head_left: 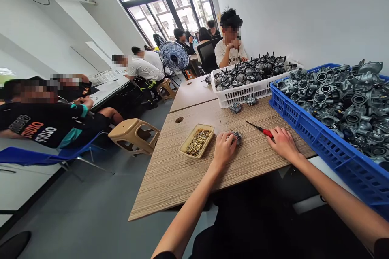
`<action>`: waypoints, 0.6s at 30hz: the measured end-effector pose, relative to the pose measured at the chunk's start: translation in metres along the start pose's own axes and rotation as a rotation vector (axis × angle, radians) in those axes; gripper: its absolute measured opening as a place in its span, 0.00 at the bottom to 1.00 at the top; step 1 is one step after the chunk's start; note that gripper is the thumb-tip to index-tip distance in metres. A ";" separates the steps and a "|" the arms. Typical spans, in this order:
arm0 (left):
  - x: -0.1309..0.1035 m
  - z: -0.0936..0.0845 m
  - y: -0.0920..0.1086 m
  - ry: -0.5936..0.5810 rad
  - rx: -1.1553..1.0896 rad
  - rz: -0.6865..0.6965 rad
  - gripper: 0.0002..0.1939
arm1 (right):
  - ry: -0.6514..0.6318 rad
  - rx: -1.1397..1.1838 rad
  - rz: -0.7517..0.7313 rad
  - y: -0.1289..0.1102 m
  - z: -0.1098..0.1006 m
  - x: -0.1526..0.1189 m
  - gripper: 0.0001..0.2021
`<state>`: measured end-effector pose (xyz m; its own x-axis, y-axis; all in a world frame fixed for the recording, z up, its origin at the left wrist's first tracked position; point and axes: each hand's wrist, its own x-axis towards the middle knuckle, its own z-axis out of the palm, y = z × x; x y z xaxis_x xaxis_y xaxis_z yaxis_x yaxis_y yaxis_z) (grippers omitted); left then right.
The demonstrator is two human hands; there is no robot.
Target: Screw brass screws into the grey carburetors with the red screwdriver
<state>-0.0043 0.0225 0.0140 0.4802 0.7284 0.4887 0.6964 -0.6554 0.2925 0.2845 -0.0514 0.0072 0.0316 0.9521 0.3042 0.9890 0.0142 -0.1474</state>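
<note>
Silvery-grey metal is showing at the fingertips of the left hand (225, 145): a small metal part (238, 136), irregular and knobbly in outline, is sitting on the table (170, 178) toward its near edge. The hand is covering much of it, so its finer details are staying hidden, but the exposed side is looking dull, with darker recesses. The left grip is closing on this part, the fingers curling over its near left side.

Just to the right, a screwdriver (268, 132) is lying with its red handle under the right hand (284, 142) and its dark shaft pointing away to the left. That hand is resting on the handle; whether its grip is closing firmly, I cannot tell.

Left of the left hand, a shallow yellowish tray (207, 144) is holding a heap of brass-coloured screws (197, 142). Farther back, 2 loose grey parts are lying in front of a white crate (240, 96), which is brimming with dark metal parts. A blue crate (293, 115) on the right is carrying a pile of silvery castings with round openings. Beyond the white crate, 1 person in a white shirt (221, 50) is sitting, hands raised.
</note>
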 end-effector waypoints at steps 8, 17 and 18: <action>-0.004 0.021 0.018 0.162 -0.096 -0.050 0.07 | -0.057 0.120 0.088 -0.005 -0.011 0.009 0.13; -0.004 0.022 0.015 0.239 -0.172 -0.002 0.04 | -0.029 0.552 -0.065 0.009 -0.091 0.023 0.13; -0.004 0.021 0.015 0.241 -0.175 -0.003 0.04 | -0.020 0.553 -0.079 0.007 -0.101 0.021 0.13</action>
<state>0.0155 0.0137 -0.0012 0.3233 0.6754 0.6628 0.5852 -0.6931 0.4208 0.3071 -0.0616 0.1074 -0.0476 0.9471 0.3175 0.7647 0.2390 -0.5984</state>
